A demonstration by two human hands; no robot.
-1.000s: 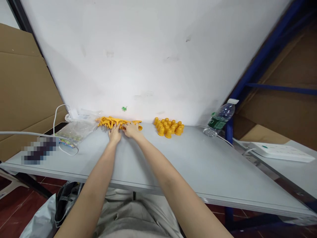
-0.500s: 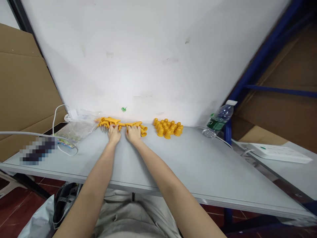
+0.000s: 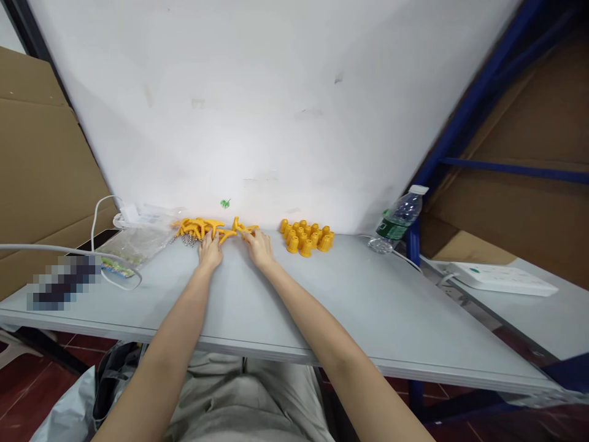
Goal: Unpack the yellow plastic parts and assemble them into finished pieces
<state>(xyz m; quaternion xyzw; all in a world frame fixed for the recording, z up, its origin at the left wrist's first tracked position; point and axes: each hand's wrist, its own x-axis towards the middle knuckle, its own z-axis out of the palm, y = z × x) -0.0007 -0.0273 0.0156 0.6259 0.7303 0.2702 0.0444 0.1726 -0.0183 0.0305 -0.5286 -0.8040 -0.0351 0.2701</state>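
Observation:
A pile of yellow T-shaped plastic pieces [image 3: 199, 228] with small metal chains lies at the far edge of the grey table [image 3: 322, 301], against the white wall. My left hand [image 3: 210, 252] lies flat on the table, its fingertips resting on the pile's near side. My right hand [image 3: 261, 247] is just to the right, its fingers pinched on one yellow piece [image 3: 239, 226] that tilts up from the table. A cluster of yellow bell-shaped caps [image 3: 304, 237] stands a little further right, apart from both hands.
A clear plastic bag [image 3: 138, 241] and a white cable [image 3: 107, 270] lie at the left, beside a blurred dark object [image 3: 59, 283]. A water bottle [image 3: 398, 218] leans at the right rear. A white power strip [image 3: 501, 279] sits on the neighbouring table. Cardboard stands at both sides.
My right hand has shifted to the right and drawn a yellow piece out of the pile. The left hand has stayed on the pile. The camera has drifted slightly.

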